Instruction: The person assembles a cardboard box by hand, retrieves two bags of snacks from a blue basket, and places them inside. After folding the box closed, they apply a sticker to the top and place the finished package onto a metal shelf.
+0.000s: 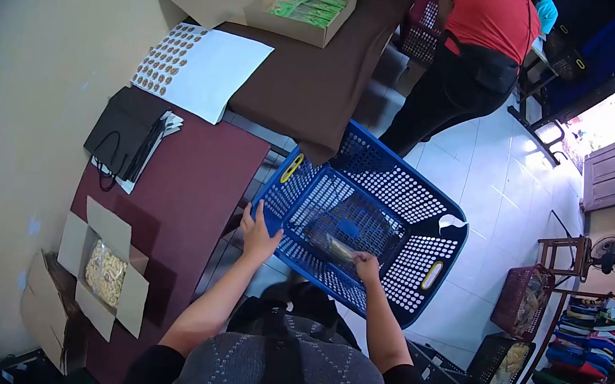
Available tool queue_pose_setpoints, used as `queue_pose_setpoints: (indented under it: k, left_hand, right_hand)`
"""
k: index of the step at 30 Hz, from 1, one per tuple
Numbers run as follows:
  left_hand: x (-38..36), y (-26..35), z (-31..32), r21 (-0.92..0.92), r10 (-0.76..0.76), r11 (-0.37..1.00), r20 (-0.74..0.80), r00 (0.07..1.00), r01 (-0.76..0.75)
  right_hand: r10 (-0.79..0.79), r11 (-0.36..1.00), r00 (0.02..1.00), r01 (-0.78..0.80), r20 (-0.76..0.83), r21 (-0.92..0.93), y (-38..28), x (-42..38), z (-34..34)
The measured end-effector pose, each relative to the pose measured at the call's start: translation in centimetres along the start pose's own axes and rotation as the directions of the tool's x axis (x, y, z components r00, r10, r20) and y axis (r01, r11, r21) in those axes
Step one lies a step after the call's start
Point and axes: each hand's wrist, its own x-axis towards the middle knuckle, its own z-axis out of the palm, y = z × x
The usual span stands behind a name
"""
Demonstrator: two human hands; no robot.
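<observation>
- The right hand (366, 266) is down inside the blue plastic basket (433, 212), its fingers closed around a clear packet (335, 249) that lies on the basket's perforated floor.
- The packet runs away from that hand toward the upper left, its long axis roughly along the basket's near wall; its far end sits near the middle of the floor, and what it contains is too blurred to tell.
- The left hand (259, 234) rests flat, fingers spread, on the basket's near left rim, just below the yellow handle insert (292, 167). It holds nothing and touches only the rim.
- The right hand is therefore the one at the packet; the left is well apart from it, across the basket's corner.
- The basket stands on the white tiled floor (501, 190), just beside the edge of the maroon counter (197, 175).
- On the counter lie a black folded bag (123, 129), a sheet of round stickers (169, 58) partly under white paper (218, 73), and an open carton with a bag of pale snacks (106, 273).
- Further back, an open cardboard box holds green packets (308, 9).
- A person in a red shirt (490, 16) stands beyond the basket, back turned.
- To the right are darker baskets (522, 300), a small fan (607, 252), and stacked folded cloth (580, 348).
</observation>
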Motion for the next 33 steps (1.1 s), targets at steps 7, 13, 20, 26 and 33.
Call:
queue_pose_setpoints:
  k: [7,13,20,26,33]
  left_hand:
    - [-3.2,0.6,0.3,0.006,-0.036,0.999,0.086,0.996,0.035]
    - [-3.2,0.0,-1.3,-0.135,0.0,0.991,0.013,1.0,0.001]
    - [-6.4,-0.2,-9.4,-0.186,0.168,0.956,-0.293,0.941,-0.228]
    - [-11.7,-3.1,-17.8,-0.172,0.093,0.961,-0.531,0.842,-0.215]
    - [-19.4,-15.1,-26.1,-0.063,-0.175,0.976,-0.803,0.57,0.21]
  right_hand:
    - [0.046,0.919,0.999,-0.04,0.006,-0.392,-1.2,-0.5,-2.2]
    - [0.116,0.635,0.987,0.01,0.109,-0.773,-2.5,0.3,-2.4]
    - [-0.094,0.602,0.991,0.132,0.095,-0.787,-7.1,-1.2,0.7]
    - [-0.398,0.78,0.911,0.398,0.107,-0.484,-17.2,-4.4,5.1]
    - [-0.846,0.477,0.515,0.847,0.137,-0.234,-31.5,-11.7,12.9]
